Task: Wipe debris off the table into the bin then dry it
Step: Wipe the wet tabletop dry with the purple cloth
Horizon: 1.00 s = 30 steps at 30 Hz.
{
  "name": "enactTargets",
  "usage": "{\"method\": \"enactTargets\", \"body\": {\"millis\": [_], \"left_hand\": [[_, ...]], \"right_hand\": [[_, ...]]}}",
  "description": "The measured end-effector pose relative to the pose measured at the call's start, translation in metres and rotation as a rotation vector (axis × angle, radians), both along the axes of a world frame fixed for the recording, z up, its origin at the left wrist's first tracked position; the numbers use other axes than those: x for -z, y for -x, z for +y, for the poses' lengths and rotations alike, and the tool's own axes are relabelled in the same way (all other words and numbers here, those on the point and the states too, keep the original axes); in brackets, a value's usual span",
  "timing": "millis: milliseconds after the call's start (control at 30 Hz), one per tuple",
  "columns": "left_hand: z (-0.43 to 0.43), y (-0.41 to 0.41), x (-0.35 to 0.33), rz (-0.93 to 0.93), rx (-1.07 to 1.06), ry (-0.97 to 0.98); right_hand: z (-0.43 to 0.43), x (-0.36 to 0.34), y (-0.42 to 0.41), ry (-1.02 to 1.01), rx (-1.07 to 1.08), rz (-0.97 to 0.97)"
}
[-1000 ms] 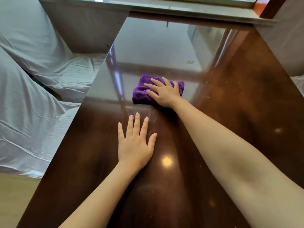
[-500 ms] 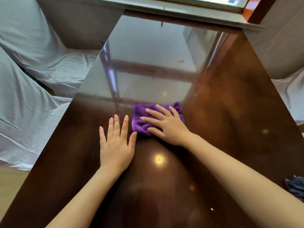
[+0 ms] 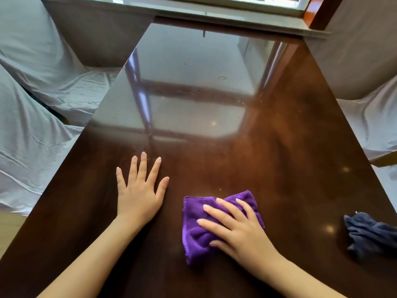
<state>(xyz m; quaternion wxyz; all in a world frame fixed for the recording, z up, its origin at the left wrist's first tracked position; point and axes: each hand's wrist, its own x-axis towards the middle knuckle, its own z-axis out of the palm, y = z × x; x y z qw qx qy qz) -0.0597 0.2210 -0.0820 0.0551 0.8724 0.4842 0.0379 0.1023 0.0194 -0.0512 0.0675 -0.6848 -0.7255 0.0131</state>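
A glossy dark brown table fills the view. My right hand presses flat on a purple cloth near the table's front, its fingers spread over the fabric. My left hand lies flat on the bare wood to the left of the cloth, palm down, fingers apart, holding nothing. Small pale specks of debris dot the surface farther back. No bin is in view.
A dark blue cloth lies crumpled at the table's right edge. Seats draped in white sheets stand along the left side, another covered seat on the right. A window sill runs along the far end.
My right hand has dragged the purple cloth from the middle of the table toward me and slightly right. My left hand stayed flat on the table. The dark blue cloth has come into view.
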Motion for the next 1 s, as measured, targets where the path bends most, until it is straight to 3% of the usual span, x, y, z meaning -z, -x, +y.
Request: {"method": "enactTargets", "body": {"millis": [167,233,333,400,1000], "left_hand": [[-0.018,0.001,-0.001,-0.001,0.042,-0.023],[-0.023,0.000,-0.001,0.004,0.036,-0.012],[-0.027,-0.001,-0.005,0.001,0.023,0.004],[-0.030,-0.002,-0.008,-0.003,0.033,0.001],[-0.045,0.001,-0.015,0.007,0.022,0.020]], "right_hand": [[0.031,-0.013,-0.064,-0.314,0.330,0.236],[0.054,-0.017,-0.101,-0.289,0.449,0.237],[0.086,-0.010,-0.143,-0.066,0.519,0.170],[0.092,0.003,-0.150,0.058,0.515,0.116],[-0.092,0.007,0.026,0.104,0.103,0.051]]}}
